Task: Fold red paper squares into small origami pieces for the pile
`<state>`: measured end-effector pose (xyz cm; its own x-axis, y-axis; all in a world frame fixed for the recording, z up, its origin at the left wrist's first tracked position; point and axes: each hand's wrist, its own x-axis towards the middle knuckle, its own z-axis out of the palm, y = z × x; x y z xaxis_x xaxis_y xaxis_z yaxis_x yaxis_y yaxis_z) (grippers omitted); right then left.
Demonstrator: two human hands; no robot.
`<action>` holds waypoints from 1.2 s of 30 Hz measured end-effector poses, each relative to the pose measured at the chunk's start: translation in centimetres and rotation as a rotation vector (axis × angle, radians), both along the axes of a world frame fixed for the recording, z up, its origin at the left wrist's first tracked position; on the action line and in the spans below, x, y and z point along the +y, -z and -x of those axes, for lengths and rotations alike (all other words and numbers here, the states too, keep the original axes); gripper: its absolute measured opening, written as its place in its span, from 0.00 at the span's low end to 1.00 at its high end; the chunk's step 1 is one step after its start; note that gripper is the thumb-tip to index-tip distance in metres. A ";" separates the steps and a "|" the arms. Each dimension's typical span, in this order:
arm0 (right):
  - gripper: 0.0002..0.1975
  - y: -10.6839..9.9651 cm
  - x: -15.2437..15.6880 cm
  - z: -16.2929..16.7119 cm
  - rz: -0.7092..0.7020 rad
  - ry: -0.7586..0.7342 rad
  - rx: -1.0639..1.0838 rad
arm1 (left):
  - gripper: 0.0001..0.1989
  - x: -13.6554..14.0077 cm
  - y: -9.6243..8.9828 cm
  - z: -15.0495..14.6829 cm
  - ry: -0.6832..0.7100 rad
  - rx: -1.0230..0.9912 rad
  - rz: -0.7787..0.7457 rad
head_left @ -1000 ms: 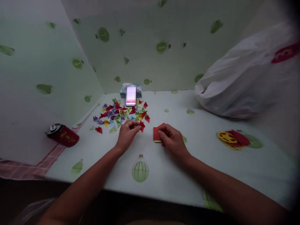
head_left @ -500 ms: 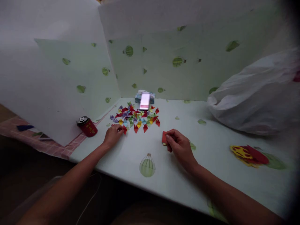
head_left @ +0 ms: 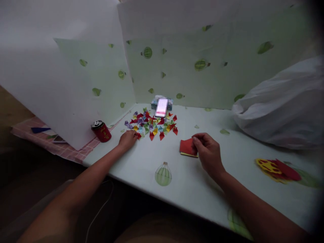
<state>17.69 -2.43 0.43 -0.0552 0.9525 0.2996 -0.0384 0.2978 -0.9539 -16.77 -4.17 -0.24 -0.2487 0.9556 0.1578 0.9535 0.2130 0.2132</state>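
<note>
My left hand rests at the near left edge of a spread of small folded paper figures in red, yellow, purple, blue and green. Its fingers are closed on a red folded paper figure, partly hidden by the fingertips. To the right, my right hand pinches the right side of the top red square paper. Under that sheet a stack shows a thin yellow edge. The fingers cover its right corner.
Behind the figures a lit phone leans on a tissue box. A red drink can stands at the left. A white plastic bag fills the right back, with yellow and red cutouts in front of it.
The view has shifted slightly, so everything sits further right. My right hand has slid toward the right side of the red paper, uncovering more of it. My left hand stays by the figures.
</note>
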 end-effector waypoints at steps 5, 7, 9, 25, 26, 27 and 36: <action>0.07 -0.6 0.8 -0.5 -0.029 0.066 0.039 | 0.12 0.5 -0.1 0.1 -0.004 0.068 0.017; 0.06 -1.4 1.3 -1.0 -0.040 0.130 0.078 | 0.13 0.7 -0.3 0.2 -0.003 0.087 0.024; 0.05 -2.6 1.6 -1.7 -0.046 0.182 0.129 | 0.13 0.8 -0.5 0.2 0.008 0.097 0.031; 0.10 -1.1 2.3 -2.9 -0.105 -0.113 -1.246 | 0.11 0.3 -2.0 -8.9 0.483 -0.114 -0.251; 0.13 -0.8 2.3 -2.7 -0.110 -0.107 -1.279 | 0.11 0.6 -1.8 -9.7 0.514 -0.133 -0.239; 0.15 -0.6 2.1 -2.6 -0.121 -0.098 -1.306 | 0.10 0.9 -1.7 -10.5 0.541 -0.152 -0.227; 0.14 -0.5 1.7 -2.7 -0.194 -0.060 -1.446 | 0.08 4.4 0.6 -14.5 0.622 -0.354 -0.205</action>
